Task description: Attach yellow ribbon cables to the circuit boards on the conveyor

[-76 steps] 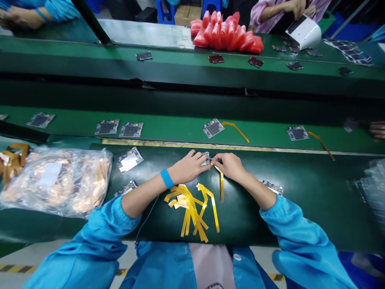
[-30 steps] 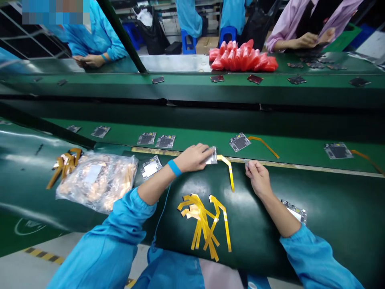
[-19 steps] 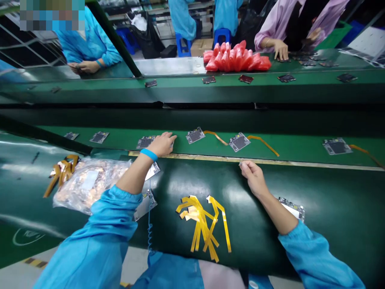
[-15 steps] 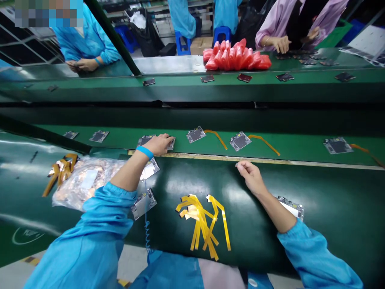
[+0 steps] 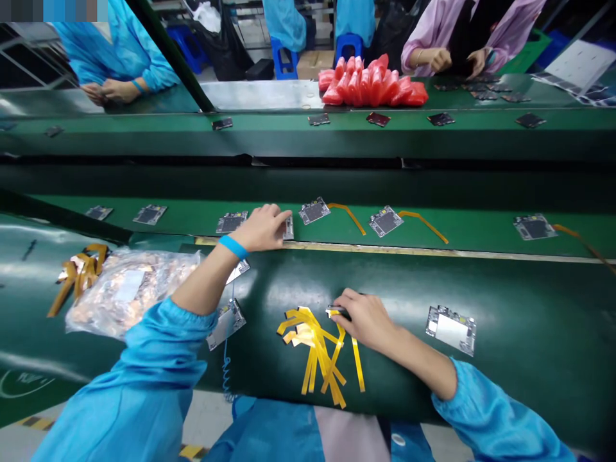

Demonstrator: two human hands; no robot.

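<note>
My left hand (image 5: 262, 228), with a blue band at the wrist, reaches over the green belt. Its fingers are closed on a circuit board (image 5: 289, 228), mostly hidden behind the hand. Another circuit board (image 5: 231, 222) lies just left of these fingers. Lower down, my right hand (image 5: 366, 317) pinches at the connector end of a yellow flex cable (image 5: 339, 335); the fingers partly cover that end. Beside it lies a loose pile of yellow flex cables (image 5: 315, 350). A circuit board with a silver plate (image 5: 451, 329) rests right of my right hand.
Boards with orange cables attached, one of them here (image 5: 385, 221), lie along the belt (image 5: 462, 224). At left are a clear bag of parts (image 5: 132, 292) and more flex cables (image 5: 84, 273). Across the line, co-workers sit behind red bundles (image 5: 373, 83). A coiled blue cord (image 5: 226, 378) hangs near my left arm.
My right hand has come down and left from the belt's edge to the flex cables. My left hand has shifted slightly right along with the board under it.
</note>
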